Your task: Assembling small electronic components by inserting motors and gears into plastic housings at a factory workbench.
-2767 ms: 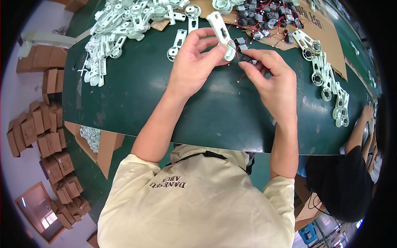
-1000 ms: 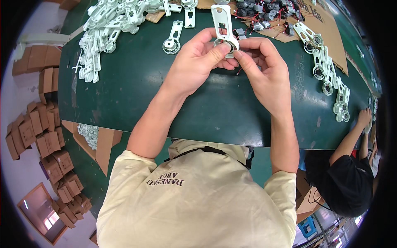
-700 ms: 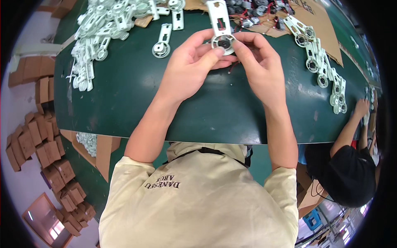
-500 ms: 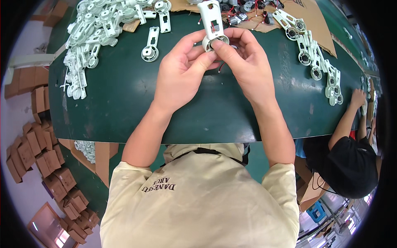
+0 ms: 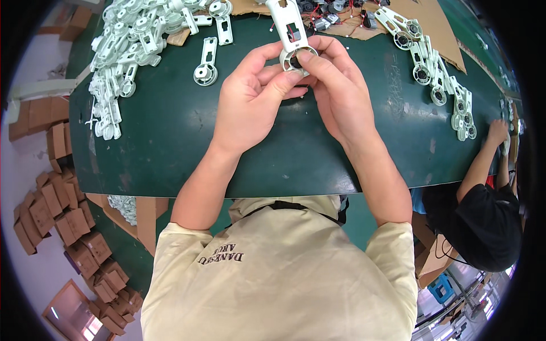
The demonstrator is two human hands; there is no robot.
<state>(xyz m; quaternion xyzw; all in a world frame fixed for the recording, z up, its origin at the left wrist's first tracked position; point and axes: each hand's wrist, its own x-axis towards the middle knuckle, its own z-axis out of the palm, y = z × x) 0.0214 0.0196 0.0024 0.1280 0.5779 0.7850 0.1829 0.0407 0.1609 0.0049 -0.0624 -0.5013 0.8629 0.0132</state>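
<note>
Between both hands, above the far part of the green table (image 5: 284, 148), I hold a white plastic housing (image 5: 286, 25) with a ring-shaped end and a long slotted handle pointing away from me. My left hand (image 5: 250, 94) grips the ring from its left side, thumb near the lower rim. My right hand (image 5: 338, 82) closes round the other side, its thumb pressing at the ring's opening. A dark round part (image 5: 295, 61) shows inside the ring, partly covered by that thumb. The fingers behind the housing are mostly hidden.
A heap of white housings (image 5: 133, 37) lies at the far left; a single housing (image 5: 206, 62) lies nearer. Small grey motors with red wires (image 5: 327, 21) rest on cardboard (image 5: 435, 28). Housings with dark centres (image 5: 421, 74) line the right. A co-worker (image 5: 478, 221) sits at right.
My right thumb has shifted up slightly over the ring, and more of the dark part shows. A thin wire that hung below the ring is no longer visible. The housing tilts slightly further left.
</note>
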